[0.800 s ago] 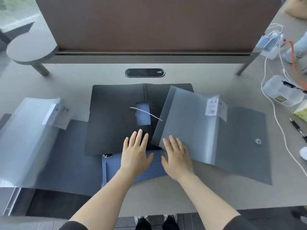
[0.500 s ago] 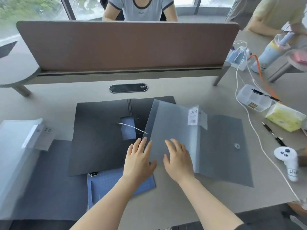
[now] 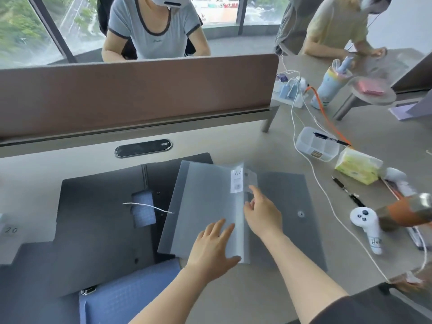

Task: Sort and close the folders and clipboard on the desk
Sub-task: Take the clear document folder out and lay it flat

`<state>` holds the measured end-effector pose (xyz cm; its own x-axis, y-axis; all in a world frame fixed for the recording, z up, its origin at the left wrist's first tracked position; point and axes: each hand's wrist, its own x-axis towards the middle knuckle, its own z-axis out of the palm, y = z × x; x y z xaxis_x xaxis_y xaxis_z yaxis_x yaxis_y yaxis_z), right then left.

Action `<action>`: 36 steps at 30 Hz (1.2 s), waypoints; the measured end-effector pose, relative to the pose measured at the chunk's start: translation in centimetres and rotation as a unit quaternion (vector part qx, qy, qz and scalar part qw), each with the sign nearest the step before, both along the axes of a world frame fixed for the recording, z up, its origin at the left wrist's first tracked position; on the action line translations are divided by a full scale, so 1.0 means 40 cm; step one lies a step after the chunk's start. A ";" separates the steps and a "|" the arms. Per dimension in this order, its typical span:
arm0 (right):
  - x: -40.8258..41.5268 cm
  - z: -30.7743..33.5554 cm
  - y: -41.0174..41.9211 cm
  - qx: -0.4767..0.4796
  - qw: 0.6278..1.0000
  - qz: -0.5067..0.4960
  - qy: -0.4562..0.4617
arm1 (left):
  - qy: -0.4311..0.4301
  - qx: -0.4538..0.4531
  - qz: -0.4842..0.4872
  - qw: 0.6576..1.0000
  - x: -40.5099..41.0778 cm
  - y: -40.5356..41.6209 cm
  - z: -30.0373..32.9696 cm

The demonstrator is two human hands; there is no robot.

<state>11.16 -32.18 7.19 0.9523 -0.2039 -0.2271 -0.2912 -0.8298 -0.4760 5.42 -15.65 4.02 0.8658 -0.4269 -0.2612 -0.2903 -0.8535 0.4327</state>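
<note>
An open grey A4 folder lies centre-right; its translucent cover overlaps an open black folder, and its darker half lies flat to the right. My left hand rests flat, fingers spread, on the cover's near part. My right hand is at the fold below the A4 label, fingertips touching the cover's edge; I see no grip on it. A blue clipboard pokes out from under the black folder. A third folder's label marked 20 shows at the far left.
A brown divider panel closes off the desk's far side, with a person seated behind it. To the right lie a white cable, a clear plastic box, a tissue pack, pens and a white controller.
Both hands moved right, off the blue clipboard's area and onto the A4 folder. My right hand reached up to its fold. The view tilted up and shifted right.
</note>
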 end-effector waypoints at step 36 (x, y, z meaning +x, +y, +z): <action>0.347 -0.087 -0.153 0.197 0.980 -0.009 0.027 | -0.026 0.063 -0.092 0.993 0.022 -0.055 -0.071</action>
<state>25.04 -38.30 3.72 0.9337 -0.1076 -0.3414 -0.3380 -0.5790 -0.7420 6.32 -17.86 1.20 0.7903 -0.5450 -0.2801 -0.4649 -0.8311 0.3053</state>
